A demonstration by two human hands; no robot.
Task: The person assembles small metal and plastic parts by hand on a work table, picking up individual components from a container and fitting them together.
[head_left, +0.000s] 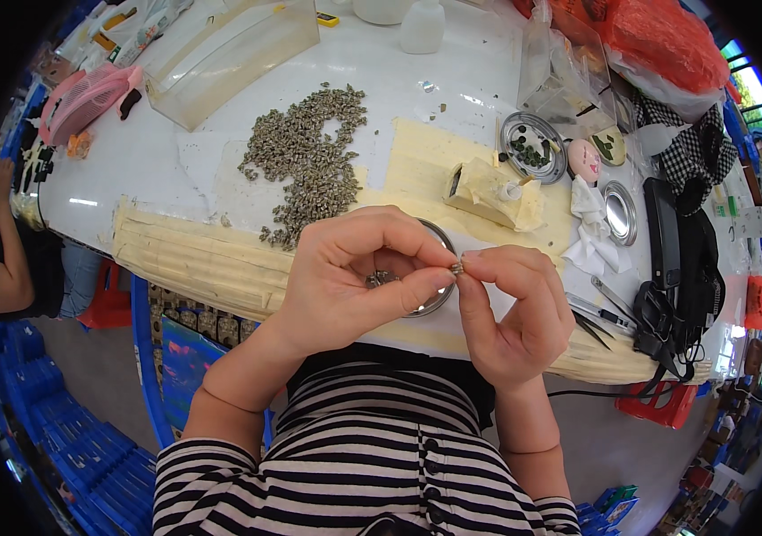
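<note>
Between the fingertips of both hands, over the table's near edge, is a tiny silvery metal part [458,268]; its exact kind is too small to make out. My left hand [332,272] pinches it between thumb and forefinger, the other fingers curled behind. From the other side, my right hand [519,308] grips the same part with thumb and forefinger. Below and behind the hands sits a round metal dish [441,234], partly hidden, with a few small metal pieces [383,278] showing in it. Farther left, a large loose pile of similar metal parts [309,156] spreads over the white table.
A block wrapped in yellowish tape [494,195] stands beyond my right hand. Near it are a metal dish of dark green pieces [532,147], tweezers [593,330], a cutter knife [599,309] and a black bag [698,268]. A clear plastic bin [233,58] lies far left; another person [10,259] sits at left.
</note>
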